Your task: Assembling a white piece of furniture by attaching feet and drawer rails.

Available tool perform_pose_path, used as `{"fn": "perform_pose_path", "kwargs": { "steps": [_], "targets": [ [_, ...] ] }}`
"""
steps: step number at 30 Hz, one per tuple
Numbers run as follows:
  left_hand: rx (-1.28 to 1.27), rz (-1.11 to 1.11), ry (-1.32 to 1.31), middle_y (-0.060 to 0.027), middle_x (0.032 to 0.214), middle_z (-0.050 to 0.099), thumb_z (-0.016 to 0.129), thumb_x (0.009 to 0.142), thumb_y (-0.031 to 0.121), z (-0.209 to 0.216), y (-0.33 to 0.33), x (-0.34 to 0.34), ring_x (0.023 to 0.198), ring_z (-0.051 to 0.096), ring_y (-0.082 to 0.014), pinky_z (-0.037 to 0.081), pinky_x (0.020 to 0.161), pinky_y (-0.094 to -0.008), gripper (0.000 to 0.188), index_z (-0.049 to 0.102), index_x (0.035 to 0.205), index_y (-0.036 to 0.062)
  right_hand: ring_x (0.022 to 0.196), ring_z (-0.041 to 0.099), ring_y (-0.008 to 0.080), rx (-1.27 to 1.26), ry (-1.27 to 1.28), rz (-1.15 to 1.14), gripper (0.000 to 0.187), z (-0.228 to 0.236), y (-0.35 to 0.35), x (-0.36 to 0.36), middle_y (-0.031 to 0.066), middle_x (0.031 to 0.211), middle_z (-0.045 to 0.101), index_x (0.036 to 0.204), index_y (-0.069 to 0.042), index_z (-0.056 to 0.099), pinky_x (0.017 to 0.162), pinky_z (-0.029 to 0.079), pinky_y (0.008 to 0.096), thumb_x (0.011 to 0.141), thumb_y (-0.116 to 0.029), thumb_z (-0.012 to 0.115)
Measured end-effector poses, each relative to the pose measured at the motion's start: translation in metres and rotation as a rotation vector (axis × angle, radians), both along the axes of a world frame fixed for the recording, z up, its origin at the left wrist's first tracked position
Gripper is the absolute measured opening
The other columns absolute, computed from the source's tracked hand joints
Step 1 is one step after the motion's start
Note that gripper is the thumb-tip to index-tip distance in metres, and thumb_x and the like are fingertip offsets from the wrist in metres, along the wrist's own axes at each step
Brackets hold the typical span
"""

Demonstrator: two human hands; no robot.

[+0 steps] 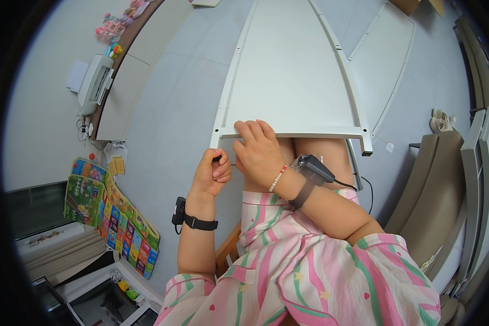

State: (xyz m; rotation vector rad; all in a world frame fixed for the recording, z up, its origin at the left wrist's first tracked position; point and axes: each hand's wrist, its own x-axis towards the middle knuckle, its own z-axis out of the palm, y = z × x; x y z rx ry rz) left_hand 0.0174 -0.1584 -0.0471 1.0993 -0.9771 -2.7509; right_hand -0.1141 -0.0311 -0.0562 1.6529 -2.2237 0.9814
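So, the white framed panel (pixel 293 76) is lying across the person's thighs, near end toward the body, the rest running away over the grey floor (pixel 168 108). The left hand (pixel 212 173) is balled up just by its near left corner, fingers curled in tight, with a small black piece (pixel 217 158) pinched between thumb and index finger. Most of that piece is hidden, so no clue what it is. The right hand (pixel 259 154) sits on the near rail with its fingers bent, close together, tips over onto the panel's face; can't tell if the thumb is really clamping from below. Both wrists have black strapped-on gadgets, plus a beaded bracelet (pixel 279 178) on the right. Another white panel (pixel 383 62) is on the floor further off to the right, with shoes (pixel 443 120) nearer.
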Motion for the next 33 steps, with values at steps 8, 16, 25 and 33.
{"fn": "perform_pose_path", "kwargs": {
  "steps": [8, 16, 25, 33],
  "targets": [
    [-0.296, -0.004, -0.154, 0.0049, 0.045, 0.034, 0.052, 0.095, 0.029, 0.002, 0.004, -0.002, 0.037, 0.024, -0.0057, 0.022, 0.037, -0.0209, 0.036, 0.046, 0.065, 0.0116, 0.114, 0.051, 0.0288, 0.020, -0.022, 0.003, 0.016, 0.002, 0.002, 0.001, 0.0137, 0.119, 0.057, 0.078, -0.008, 0.065, 0.109, 0.033, 0.0430, 0.068, -0.019, 0.071],
    [-0.495, -0.078, -0.275, 0.0037, 0.046, 0.037, 0.054, 0.093, 0.026, 0.007, 0.003, -0.003, 0.039, 0.028, -0.0071, 0.021, 0.040, -0.0252, 0.036, 0.047, 0.062, 0.0108, 0.113, 0.051, 0.0292, 0.020, -0.017, 0.004, 0.014, -0.001, 0.002, 0.002, 0.0137, 0.118, 0.057, 0.078, -0.007, 0.066, 0.109, 0.033, 0.0425, 0.070, -0.018, 0.069],
    [-0.706, -0.122, -0.370, 0.0043, 0.047, 0.040, 0.057, 0.089, 0.025, 0.013, 0.000, -0.007, 0.042, 0.032, -0.0063, 0.022, 0.042, -0.0262, 0.036, 0.049, 0.057, 0.0108, 0.112, 0.052, 0.0292, -0.005, -0.030, 0.012, 0.014, 0.005, 0.001, -0.003, 0.0142, 0.118, 0.058, 0.078, -0.007, 0.066, 0.107, 0.035, 0.0425, 0.069, -0.017, 0.069],
    [-0.835, -0.122, -0.447, 0.0044, 0.052, 0.044, 0.062, 0.084, 0.022, 0.017, 0.005, -0.006, 0.047, 0.036, -0.0064, 0.026, 0.045, -0.0275, 0.034, 0.048, 0.055, 0.0104, 0.113, 0.051, 0.0293, 0.018, -0.062, 0.019, 0.016, 0.006, 0.004, 0.002, 0.0143, 0.119, 0.057, 0.081, -0.006, 0.065, 0.108, 0.035, 0.0428, 0.068, -0.015, 0.069]
  ]
}}
